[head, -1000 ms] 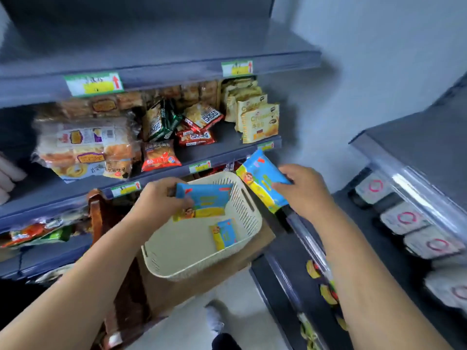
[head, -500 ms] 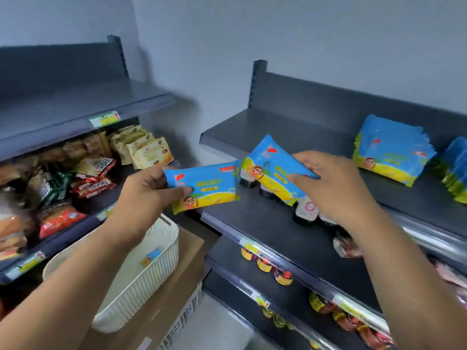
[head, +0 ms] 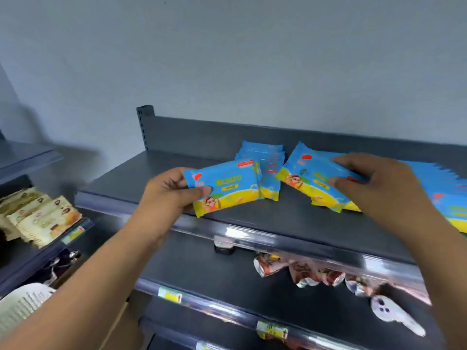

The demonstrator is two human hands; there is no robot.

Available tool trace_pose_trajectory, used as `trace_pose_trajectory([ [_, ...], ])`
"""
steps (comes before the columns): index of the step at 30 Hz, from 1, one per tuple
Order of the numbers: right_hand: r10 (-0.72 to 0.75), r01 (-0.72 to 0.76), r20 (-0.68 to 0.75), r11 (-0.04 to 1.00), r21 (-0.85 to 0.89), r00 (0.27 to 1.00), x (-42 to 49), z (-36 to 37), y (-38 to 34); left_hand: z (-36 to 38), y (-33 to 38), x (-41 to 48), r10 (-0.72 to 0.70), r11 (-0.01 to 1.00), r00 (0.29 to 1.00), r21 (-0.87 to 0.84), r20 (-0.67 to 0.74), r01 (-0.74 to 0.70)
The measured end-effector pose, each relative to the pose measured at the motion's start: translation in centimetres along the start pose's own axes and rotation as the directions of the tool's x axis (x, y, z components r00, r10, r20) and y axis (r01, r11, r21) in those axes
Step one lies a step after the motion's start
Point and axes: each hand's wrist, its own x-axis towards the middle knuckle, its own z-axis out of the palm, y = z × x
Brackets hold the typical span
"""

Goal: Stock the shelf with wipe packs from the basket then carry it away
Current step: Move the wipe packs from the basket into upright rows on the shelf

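Note:
My left hand (head: 168, 195) grips a blue-and-yellow wipe pack (head: 227, 186) by its left end, just above the front of the grey top shelf (head: 131, 178). My right hand (head: 379, 188) holds a second wipe pack (head: 310, 180) flat against a row of the same packs (head: 444, 188) on the shelf's right. A standing stack of packs (head: 265, 157) sits behind, between my hands. A sliver of the cream basket (head: 22, 301) shows at the bottom left.
Biscuit packets (head: 43, 218) fill the left-hand rack. Foil snack bags (head: 310, 271) lie on the shelf below the wipes. Price-tag rails (head: 270, 329) run along lower shelf edges. A brown carton (head: 118, 332) stands under the basket. A plain wall rises behind.
Both hands rose and moved right from the basket to the top shelf, each carrying a wipe pack. The right pack now lies against the shelf row; the basket has dropped to the frame's corner.

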Motion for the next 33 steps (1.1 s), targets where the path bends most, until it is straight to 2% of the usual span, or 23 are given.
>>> trace_pose_trajectory([
  [5, 0.032, -0.034, -0.036, 0.998, -0.06, 0.999, 1.4, -3.2, 6.3, 5.5, -0.7, 3.5, 0.011, 0.995, 0.998, 0.099, 0.06, -0.017],
  [12, 0.068, -0.066, -0.018, 0.995, 0.072, 0.998, 1.6, -4.5, 10.5, 7.4, -4.2, 7.9, -0.08, 0.987, 0.997, 0.14, 0.006, 0.079],
  [16, 0.086, -0.083, -0.024, 0.993, 0.088, 0.996, 2.0, -3.8, 11.3, 8.2, -5.5, 10.1, -0.096, 0.979, 0.995, 0.178, -0.002, 0.095],
  [23, 0.116, -0.113, -0.017, 0.987, 0.111, 0.993, 2.6, -2.0, 11.4, 8.7, -7.2, 11.9, 0.005, 0.91, 0.999, 0.415, -0.045, 0.015],
  [33, 0.09, -0.089, 0.002, 0.988, 0.124, 0.996, 4.4, 0.8, 9.2, 6.9, -7.0, 12.4, 0.073, 0.838, 0.995, 0.545, -0.072, -0.022],
])
